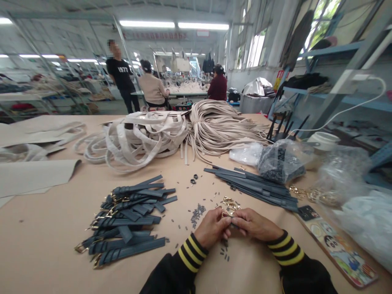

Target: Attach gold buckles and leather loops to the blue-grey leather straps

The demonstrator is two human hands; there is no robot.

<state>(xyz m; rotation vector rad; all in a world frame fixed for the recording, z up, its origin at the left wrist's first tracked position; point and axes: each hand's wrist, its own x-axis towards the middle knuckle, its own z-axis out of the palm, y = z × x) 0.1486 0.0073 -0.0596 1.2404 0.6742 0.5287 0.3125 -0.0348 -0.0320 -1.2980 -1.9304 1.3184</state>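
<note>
My left hand [212, 227] is closed, thumb and fingers pinching a small gold buckle [226, 213] that is mostly hidden. My right hand [255, 224] meets it fingertip to fingertip, closed on the same piece from the other side. Just beyond the fingers lies a small heap of gold metal hardware [231, 203]. Small dark keeper pieces [197, 214] are scattered left of my hands, and several more lie below them. Further left is a pile of dark blue straps [131, 220] with gold buckles at their ends. Long dark strips [254, 185] lie beyond my right hand.
Beige straps [137, 136] and a bundle of thin beige strips [220, 124] cover the table's far side. Plastic bags [281, 161] and a phone in a cartoon case [337, 247] lie at right. Beige panels [33, 177] lie at left. Other people [152, 87] are in the background.
</note>
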